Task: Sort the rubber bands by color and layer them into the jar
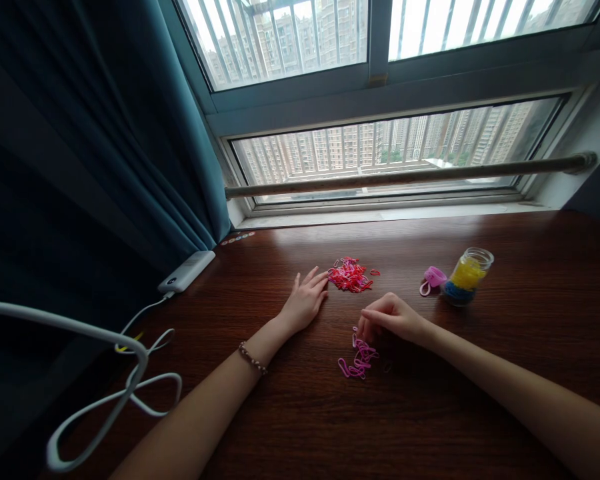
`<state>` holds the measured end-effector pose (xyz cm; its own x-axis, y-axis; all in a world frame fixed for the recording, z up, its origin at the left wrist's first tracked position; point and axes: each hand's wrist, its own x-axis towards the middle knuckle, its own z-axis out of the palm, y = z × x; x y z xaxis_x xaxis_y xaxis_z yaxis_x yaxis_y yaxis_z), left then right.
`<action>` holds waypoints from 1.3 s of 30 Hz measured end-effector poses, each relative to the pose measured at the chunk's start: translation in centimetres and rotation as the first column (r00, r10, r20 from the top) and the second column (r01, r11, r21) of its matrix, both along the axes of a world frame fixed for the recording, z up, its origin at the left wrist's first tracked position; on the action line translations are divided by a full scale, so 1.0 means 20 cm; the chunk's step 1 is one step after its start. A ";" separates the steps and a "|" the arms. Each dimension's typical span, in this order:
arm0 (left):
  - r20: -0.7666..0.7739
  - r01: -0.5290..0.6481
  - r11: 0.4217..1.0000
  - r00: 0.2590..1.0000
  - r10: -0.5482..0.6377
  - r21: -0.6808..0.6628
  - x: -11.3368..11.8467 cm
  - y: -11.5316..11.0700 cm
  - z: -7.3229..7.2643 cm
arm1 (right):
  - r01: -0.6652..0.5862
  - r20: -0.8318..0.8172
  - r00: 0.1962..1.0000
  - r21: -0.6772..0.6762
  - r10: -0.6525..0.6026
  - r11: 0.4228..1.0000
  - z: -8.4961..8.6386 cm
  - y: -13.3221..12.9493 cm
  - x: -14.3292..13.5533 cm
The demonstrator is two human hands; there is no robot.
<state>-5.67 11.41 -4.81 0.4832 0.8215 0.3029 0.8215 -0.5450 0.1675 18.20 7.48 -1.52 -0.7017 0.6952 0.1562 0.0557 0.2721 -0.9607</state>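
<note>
A heap of red and pink bands (pixel 351 275) lies on the dark wooden table (pixel 290 413). My left hand (pixel 305 299) rests palm down at the heap's left edge, fingers spread, holding nothing. Nearer to me is a smaller cluster of purple-pink bands (pixel 361 359). My right hand (pixel 393 318) is just above that cluster, its fingers curled together and pointing left. Whatever its fingertips may hold is hidden.
On the right stands a glass jar (pixel 464 277) with yellow and blue contents, beside a pink roll (pixel 434 277). A white power bank (pixel 187 271) with a white cable (pixel 141 360) lies left, near the blue curtain (pixel 180 153). Behind is a barred window.
</note>
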 end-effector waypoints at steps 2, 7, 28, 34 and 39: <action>0.003 0.032 0.999 0.999 -0.032 -0.001 0.00 0.00 0.01 | 0.102 0.012 0.995 0.067 -0.103 0.993 -0.02 0.01 0.00; 0.008 0.120 0.993 0.993 -0.120 0.006 0.01 -0.01 0.02 | 0.545 -0.045 0.815 0.398 -0.577 0.738 -0.11 0.11 0.04; 0.405 -0.004 0.999 0.914 -0.009 0.032 0.00 -0.02 0.04 | 0.580 -0.040 0.753 0.511 -0.657 0.635 -0.18 0.17 0.06; 0.258 -0.069 0.996 0.965 0.051 0.061 0.01 -0.03 0.05 | 0.622 -0.082 0.726 0.500 -0.683 0.602 -0.14 0.14 0.06; 0.248 -0.090 0.995 0.965 0.079 0.032 0.01 -0.02 0.04 | 0.638 -0.114 0.721 0.495 -0.683 0.590 -0.11 0.12 0.05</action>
<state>-5.57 11.03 -3.93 0.3186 0.8396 0.4399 0.8010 -0.4866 0.3487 19.22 9.83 -3.66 -0.1051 0.8227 0.5587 0.4742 0.5352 -0.6991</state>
